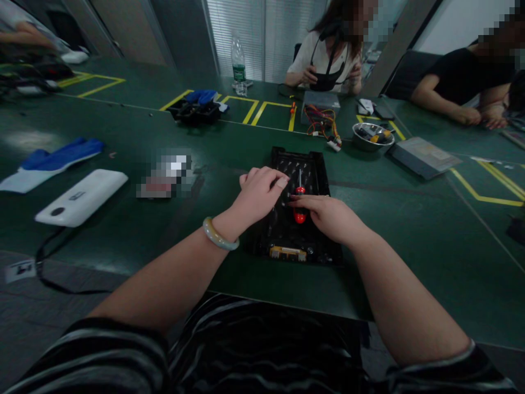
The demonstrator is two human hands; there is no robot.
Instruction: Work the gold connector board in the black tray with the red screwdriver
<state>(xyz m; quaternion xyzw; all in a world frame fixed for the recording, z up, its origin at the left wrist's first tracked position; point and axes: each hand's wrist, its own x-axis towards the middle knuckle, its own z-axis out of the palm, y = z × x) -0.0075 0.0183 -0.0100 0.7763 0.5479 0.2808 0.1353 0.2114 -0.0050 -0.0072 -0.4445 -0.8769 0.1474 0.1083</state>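
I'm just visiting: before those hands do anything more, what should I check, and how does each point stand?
1. Red-and-black screwdriver over the black ridged panel: ok.
2. Right hand at the screwdriver's handle: ok.
3. Firm grip on it: cannot tell; the fingers' undersides are hidden.
4. Left hand apart from the metal shaft: ok.
5. Hands gloved: not ok; both are bare.
6. Left wrist free of jewellery: not ok; it wears a pale, rounded bangle.

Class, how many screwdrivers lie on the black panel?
1: the screwdriver, near the middle of the black panel, partly under the right hand. Others may be hidden.
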